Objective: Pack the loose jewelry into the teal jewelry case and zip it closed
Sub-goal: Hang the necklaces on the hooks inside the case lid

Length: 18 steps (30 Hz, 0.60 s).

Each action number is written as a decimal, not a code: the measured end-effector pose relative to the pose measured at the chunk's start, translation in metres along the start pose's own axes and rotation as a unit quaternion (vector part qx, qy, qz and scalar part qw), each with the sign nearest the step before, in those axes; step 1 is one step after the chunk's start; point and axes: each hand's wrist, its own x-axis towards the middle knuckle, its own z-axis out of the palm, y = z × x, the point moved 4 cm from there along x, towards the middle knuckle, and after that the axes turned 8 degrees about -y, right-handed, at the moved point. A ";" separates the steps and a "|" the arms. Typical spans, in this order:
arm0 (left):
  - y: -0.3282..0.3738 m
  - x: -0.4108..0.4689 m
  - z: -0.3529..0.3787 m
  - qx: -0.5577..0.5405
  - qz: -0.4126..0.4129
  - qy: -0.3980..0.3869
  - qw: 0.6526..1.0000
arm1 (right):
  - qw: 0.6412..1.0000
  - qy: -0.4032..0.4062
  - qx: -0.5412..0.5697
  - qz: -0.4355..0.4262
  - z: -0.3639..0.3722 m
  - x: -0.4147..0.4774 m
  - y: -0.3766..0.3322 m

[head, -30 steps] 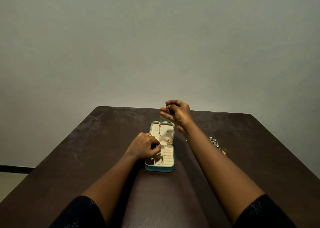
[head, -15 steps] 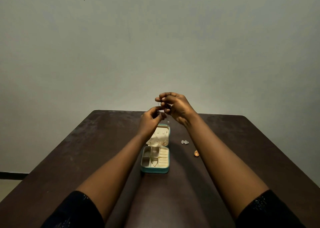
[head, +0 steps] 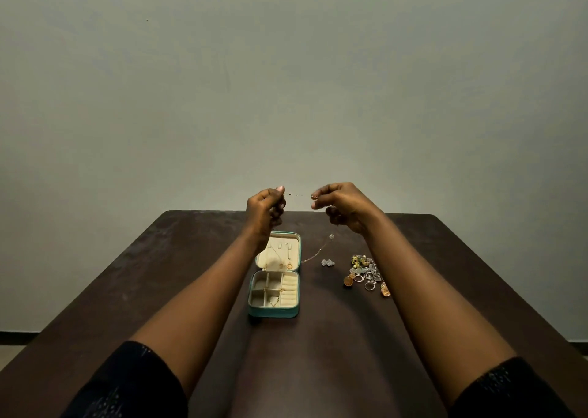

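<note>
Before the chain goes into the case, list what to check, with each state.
1. Lid of teal case laid open: ok.
2. Grip of left hand on chain: ok.
3. Grip of right hand on chain: ok.
4. Chain free of knots: cannot tell, too fine.
5. Packing of loose jewelry pile: not ok, it lies on the table right of the case.

One dark brown wooden table (head: 159,274) fills the lower half of the frame; one open teal zip-round jewelry case (head: 273,312) lies at its centre; two bare hands, the left hand (head: 264,210) and the right hand (head: 343,207), pinch one fine gold chain (head: 315,255) between them above it; right of centre lies one heap of mixed loose jewelry (head: 362,266), with two amber oval pieces (head: 348,280) at its near edge; one small clear crystal piece (head: 327,262) lies apart, just left of the heap; the rings in the heap are too small to count.
</note>
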 end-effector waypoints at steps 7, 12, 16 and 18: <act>0.040 0.010 0.041 -0.073 0.000 -0.092 0.993 | 0.999 0.014 -0.003 0.051 -0.004 -0.009 0.036; 0.049 0.026 0.049 -0.047 0.011 -0.088 0.995 | 0.989 0.062 0.099 0.088 -0.005 -0.016 0.074; 0.044 0.039 0.049 -0.010 -0.005 -0.075 0.997 | 0.968 0.099 0.209 0.100 0.001 -0.027 0.100; 0.036 0.046 0.047 0.037 -0.019 -0.056 0.998 | 0.959 0.123 0.244 0.072 0.006 -0.032 0.108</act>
